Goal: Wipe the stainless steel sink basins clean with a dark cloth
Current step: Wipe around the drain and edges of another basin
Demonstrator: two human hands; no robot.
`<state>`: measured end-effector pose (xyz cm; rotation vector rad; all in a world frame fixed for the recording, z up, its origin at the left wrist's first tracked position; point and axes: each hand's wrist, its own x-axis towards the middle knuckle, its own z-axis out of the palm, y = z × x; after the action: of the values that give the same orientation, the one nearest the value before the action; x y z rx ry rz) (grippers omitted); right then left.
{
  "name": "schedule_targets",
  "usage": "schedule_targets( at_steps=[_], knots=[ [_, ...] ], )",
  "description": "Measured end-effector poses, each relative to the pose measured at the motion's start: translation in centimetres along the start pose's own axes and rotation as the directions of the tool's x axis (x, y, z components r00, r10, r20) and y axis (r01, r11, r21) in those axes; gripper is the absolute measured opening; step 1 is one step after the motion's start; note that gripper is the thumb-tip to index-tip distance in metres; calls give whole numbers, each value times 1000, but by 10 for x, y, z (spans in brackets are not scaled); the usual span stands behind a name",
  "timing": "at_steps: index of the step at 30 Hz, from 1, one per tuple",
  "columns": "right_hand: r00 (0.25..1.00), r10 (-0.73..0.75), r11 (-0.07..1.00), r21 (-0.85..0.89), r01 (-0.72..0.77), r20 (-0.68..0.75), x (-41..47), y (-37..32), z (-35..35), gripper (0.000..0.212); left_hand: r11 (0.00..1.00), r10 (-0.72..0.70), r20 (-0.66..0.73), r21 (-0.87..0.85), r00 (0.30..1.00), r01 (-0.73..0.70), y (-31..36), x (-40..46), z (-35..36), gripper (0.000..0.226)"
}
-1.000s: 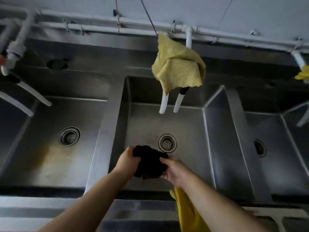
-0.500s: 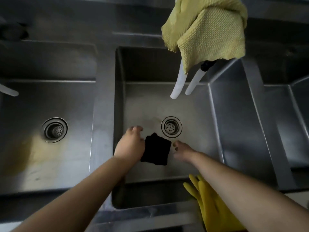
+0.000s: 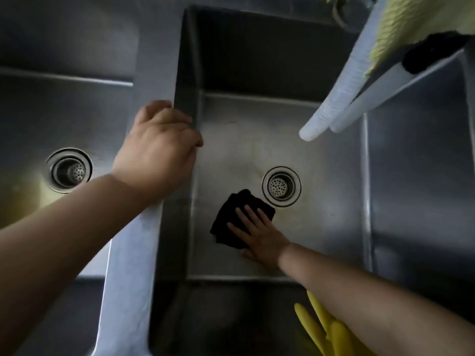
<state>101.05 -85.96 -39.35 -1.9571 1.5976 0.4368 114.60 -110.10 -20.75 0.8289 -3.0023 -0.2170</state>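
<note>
Head view, right hand [image 3: 259, 240]: lay flat, fingers spread, palm pressed down on the dark cloth [image 3: 231, 222]; not clenched round it.
Dark cloth: folded, flat on the floor of the middle basin [image 3: 321, 227], just beside the drain [image 3: 281, 186] on its near-left side; whether the two touched could not be told.
Left hand [image 3: 160, 147]: curled over the divider [image 3: 128, 278] between the left basin [image 3: 38, 111] and the middle one, fingers hooked on the rim, well apart from the cloth.
Left basin: had its own drain [image 3: 69, 170], with a yellowish stain nearby.
Above the middle basin: two white hoses [image 3: 344, 98] hung down, a yellow-green cloth [image 3: 411, 19] draped over them.
Near edge: a yellow rubber glove [image 3: 326, 332] lay beneath the right forearm.
</note>
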Motion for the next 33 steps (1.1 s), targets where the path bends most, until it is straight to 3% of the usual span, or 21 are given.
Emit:
schedule_targets(
  at_steps=[6, 12, 17, 22, 25, 28, 33],
  knots=[
    [966, 155, 988, 32, -151, -206, 38, 22, -8, 67, 998, -3, -70, -59, 998, -1, -4, 3, 6, 18],
    [903, 335, 942, 69, -329, -270, 92, 88, -52, 66, 998, 27, -102, -61, 994, -33, -7, 6, 10, 19],
    [765, 571, 820, 227, -525, -296, 136, 148, -103, 70, 998, 31, -119, -44, 992, -37, -8, 7, 13, 21],
    [641, 726, 679, 411, -608, -249, 181, 136, -119, 68, 999, 35, -127, -11, 991, -37, -7, 8, 17, 22],
    [632, 715, 695, 406, -594, -300, 189, 124, -118, 64, 1000, 28, -136, -2, 990, -28, -7, 7, 17, 23],
    [706, 624, 779, 340, -527, -335, 190, 108, -113, 61, 1000, 20, -133, 11, 991, -19, -5, 6, 17, 26],
    [859, 245, 969, 136, -205, -449, 155, 49, -74, 59, 999, 13, -112, 32, 994, -10, -1, 5, 14, 24]
  ],
)
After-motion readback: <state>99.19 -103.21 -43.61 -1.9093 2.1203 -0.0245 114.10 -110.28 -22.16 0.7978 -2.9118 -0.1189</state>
